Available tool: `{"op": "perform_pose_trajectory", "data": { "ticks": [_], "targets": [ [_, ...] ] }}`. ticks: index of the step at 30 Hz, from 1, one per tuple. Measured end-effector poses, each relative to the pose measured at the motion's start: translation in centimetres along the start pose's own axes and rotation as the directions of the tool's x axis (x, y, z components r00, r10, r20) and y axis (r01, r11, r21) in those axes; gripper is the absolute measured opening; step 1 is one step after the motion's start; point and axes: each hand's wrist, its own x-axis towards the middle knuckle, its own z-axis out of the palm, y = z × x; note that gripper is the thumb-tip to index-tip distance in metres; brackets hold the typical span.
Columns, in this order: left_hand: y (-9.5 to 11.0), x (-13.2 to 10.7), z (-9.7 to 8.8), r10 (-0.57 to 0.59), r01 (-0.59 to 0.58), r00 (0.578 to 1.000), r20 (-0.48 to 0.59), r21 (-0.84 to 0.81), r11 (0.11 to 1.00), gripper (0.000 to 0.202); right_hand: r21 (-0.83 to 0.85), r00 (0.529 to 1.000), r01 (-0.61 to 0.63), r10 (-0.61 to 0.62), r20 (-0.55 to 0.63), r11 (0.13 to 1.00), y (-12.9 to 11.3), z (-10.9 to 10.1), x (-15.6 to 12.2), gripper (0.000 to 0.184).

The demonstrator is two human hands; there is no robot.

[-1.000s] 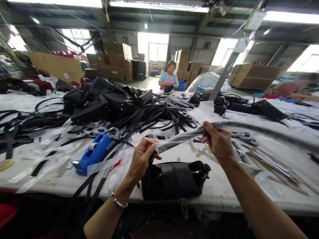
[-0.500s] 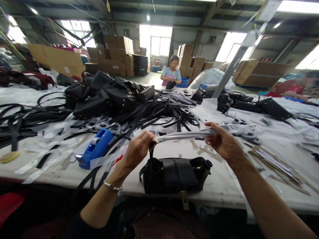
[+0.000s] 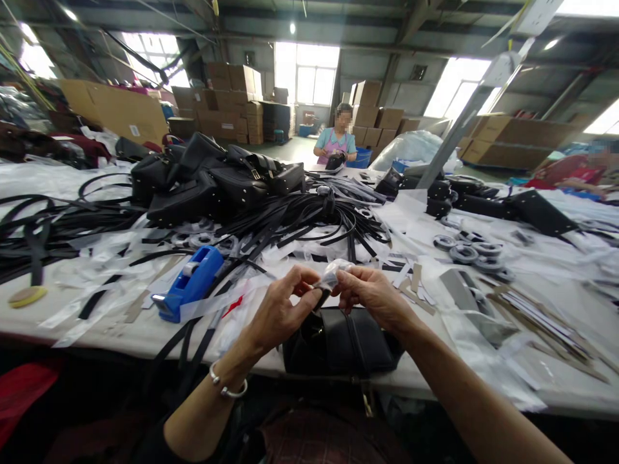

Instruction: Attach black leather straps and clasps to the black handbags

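A black handbag (image 3: pixel 360 348) lies at the table's front edge, its flap facing up and a metal clasp hanging below. Over its top, my left hand (image 3: pixel 280 312) pinches a short black strap (image 3: pixel 321 299) between thumb and fingers. Close beside it, the fingers of my right hand (image 3: pixel 380 296) are closed on a crumpled strip of clear plastic film (image 3: pixel 333 270) at the strap's end. The fingertips of both hands almost meet there. Whether the film wraps fully round the strap is hidden by my fingers.
To the left stands a blue tape dispenser (image 3: pixel 196 277). Behind lie heaped black bags (image 3: pixel 207 187) and loose black straps (image 3: pixel 285 216). Plastic-wrapped coils (image 3: pixel 464 252) and cardboard strips (image 3: pixel 541 316) lie right. A metal post (image 3: pixel 452 122) rises from the table; a co-worker (image 3: pixel 336 142) is across it.
My right hand has moved left to my left hand. The long plastic-wrapped strip stretched between them is now a bunched piece of film. Wrapped coils and a grey object now show at right.
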Motion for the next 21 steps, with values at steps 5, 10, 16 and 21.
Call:
{"op": "perform_pose_trajectory", "data": {
  "ticks": [5, 10, 16, 21],
  "targets": [
    [-1.0, -0.6, 0.6, -0.116, 0.118, 0.993, 0.024, -0.101, 0.988, 0.034, -0.212, 0.985, 0.095, -0.123, -0.124, 0.973, -0.1, 0.5, -0.7, 0.038],
    [-1.7, -0.6, 1.9, -0.221, 0.215, 0.975, 0.007, -0.263, 0.941, 0.034, -0.691, 0.818, 0.337, -0.562, -0.121, 0.639, -0.8, 1.6, -2.2, 0.015],
    [-1.9, -0.8, 3.0, -0.209, 0.198, 0.977, -0.036, -0.191, 0.961, 0.033, -0.860, 0.705, 0.444, -0.691, 0.162, 0.251, -0.8, 2.2, -2.0, 0.014],
    [-2.3, -1.0, 3.4, -0.209, 0.199, 0.975, -0.079, -0.114, 0.973, 0.033, -0.924, 0.735, 0.369, -0.640, 0.226, 0.097, 0.0, 1.7, -1.4, 0.016]
  ]
}}
